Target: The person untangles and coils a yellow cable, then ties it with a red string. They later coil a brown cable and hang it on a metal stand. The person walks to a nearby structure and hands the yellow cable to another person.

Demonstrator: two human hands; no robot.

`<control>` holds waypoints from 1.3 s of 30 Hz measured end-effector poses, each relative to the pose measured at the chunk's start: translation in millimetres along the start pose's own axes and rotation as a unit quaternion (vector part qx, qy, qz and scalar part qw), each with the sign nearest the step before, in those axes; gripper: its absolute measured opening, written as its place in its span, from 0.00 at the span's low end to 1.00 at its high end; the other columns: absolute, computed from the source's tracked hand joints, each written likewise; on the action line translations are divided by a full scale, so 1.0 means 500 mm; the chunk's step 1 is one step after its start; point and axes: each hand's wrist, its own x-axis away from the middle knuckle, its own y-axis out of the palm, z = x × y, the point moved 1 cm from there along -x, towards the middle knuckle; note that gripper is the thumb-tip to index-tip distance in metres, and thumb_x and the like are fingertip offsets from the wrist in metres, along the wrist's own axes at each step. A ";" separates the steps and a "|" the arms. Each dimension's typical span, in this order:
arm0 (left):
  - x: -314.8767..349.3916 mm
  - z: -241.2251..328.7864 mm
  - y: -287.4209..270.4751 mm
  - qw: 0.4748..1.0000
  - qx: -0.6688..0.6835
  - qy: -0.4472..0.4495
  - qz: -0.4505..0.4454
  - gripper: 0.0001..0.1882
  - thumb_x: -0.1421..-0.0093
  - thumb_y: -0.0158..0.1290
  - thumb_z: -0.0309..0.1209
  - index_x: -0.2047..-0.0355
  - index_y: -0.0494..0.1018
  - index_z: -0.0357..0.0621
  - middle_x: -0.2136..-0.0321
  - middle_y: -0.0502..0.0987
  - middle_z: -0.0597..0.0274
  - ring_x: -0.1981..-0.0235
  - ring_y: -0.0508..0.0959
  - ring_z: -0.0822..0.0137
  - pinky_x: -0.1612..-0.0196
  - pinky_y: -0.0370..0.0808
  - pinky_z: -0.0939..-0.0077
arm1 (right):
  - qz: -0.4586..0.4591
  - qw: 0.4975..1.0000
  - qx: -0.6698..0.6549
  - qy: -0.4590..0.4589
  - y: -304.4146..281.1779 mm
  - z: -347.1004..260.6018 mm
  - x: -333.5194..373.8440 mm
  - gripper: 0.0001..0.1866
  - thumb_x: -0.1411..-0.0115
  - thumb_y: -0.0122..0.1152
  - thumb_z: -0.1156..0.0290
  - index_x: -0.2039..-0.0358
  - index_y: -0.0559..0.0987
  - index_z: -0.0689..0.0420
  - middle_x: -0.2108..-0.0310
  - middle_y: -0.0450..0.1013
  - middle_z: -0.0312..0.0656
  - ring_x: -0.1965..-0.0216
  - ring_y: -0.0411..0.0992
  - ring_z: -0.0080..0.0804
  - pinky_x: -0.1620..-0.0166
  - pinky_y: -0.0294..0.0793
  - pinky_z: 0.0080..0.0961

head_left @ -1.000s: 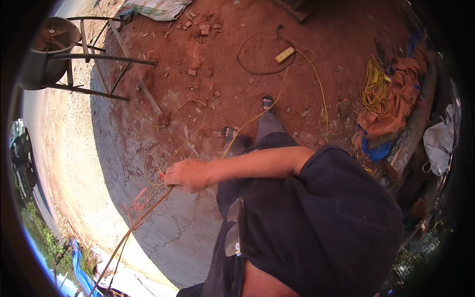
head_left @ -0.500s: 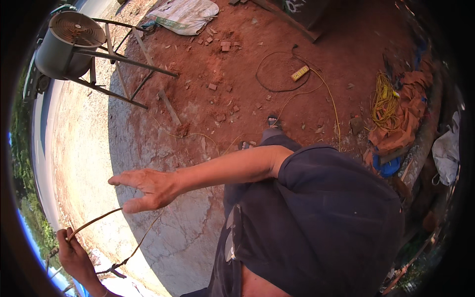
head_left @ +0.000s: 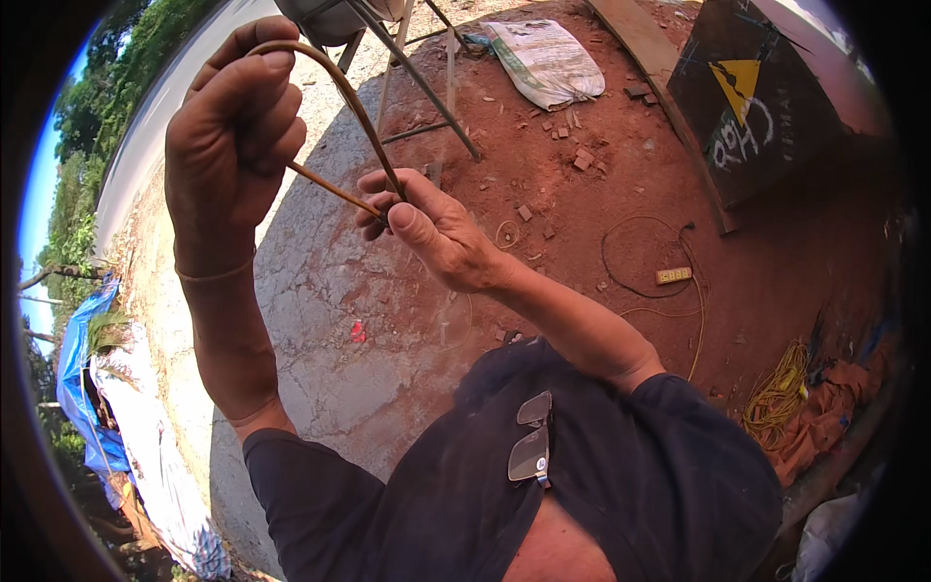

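Observation:
My left hand is raised at the upper left, its fingers closed around a thin yellow-brown cord. The cord arches over from the thumb side and bends down toward my right hand. There, thumb and fingers pinch it. A second stretch of the same cord runs from under my left fist to the right fingertips. Where the two stretches meet is a dark spot, partly covered by the fingers, and I cannot tell what it is.
Below the hands lies cracked grey ground. On red soil are a yellow power strip, a coiled yellow cable, brick pieces and a white sack. A dark metal box stands far right; a metal frame stands ahead.
Both hands have come up and closer together, and my right hand has taken hold of the cord. The view has turned left, bringing the blue tarp and my left arm into sight.

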 end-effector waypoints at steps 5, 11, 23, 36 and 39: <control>-0.174 0.137 -0.174 0.992 0.080 0.083 0.059 0.03 0.34 0.46 0.21 0.66 0.64 0.36 0.84 0.53 0.71 0.86 0.52 0.79 0.83 0.50 0.81 | -0.143 0.958 0.234 0.088 -0.046 0.040 0.078 0.12 0.32 0.57 0.62 0.59 0.72 0.58 0.73 0.70 0.37 0.70 0.69 0.25 0.64 0.71 0.29; -0.086 0.246 -0.624 0.864 0.107 0.142 0.472 0.19 0.35 0.43 0.26 0.82 0.49 0.53 0.90 0.46 0.73 0.91 0.49 0.74 0.86 0.46 0.78 | -0.029 0.880 0.396 0.261 -0.277 0.124 0.287 0.13 0.37 0.62 0.62 0.69 0.74 0.59 0.78 0.69 0.50 0.77 0.67 0.38 0.69 0.68 0.35; 0.364 -0.421 -0.441 0.900 -0.297 -0.126 0.293 0.38 0.38 0.60 0.47 0.38 0.63 0.31 0.40 0.68 0.46 0.37 0.67 0.55 0.34 0.61 0.64 | -0.016 0.862 0.453 0.229 -0.326 -0.007 0.286 0.17 0.33 0.57 0.59 0.72 0.74 0.59 0.80 0.68 0.46 0.78 0.69 0.38 0.72 0.68 0.36; 0.254 -0.329 0.008 0.869 -0.490 -0.005 -0.060 0.09 0.39 0.61 0.32 0.71 0.79 0.39 0.82 0.75 0.57 0.81 0.75 0.66 0.77 0.69 0.71 | -0.163 0.774 0.606 0.085 -0.225 -0.061 0.190 0.08 0.48 0.64 0.69 0.72 0.74 0.56 0.76 0.74 0.47 0.71 0.75 0.52 0.69 0.72 0.44; 0.244 -0.216 0.012 0.762 -0.633 0.116 -0.068 0.10 0.43 0.64 0.34 0.73 0.77 0.43 0.82 0.73 0.58 0.83 0.73 0.61 0.80 0.67 0.68 | -0.034 0.764 0.644 0.027 -0.254 -0.060 0.232 0.05 0.49 0.62 0.72 0.74 0.73 0.54 0.75 0.73 0.44 0.70 0.75 0.50 0.68 0.72 0.44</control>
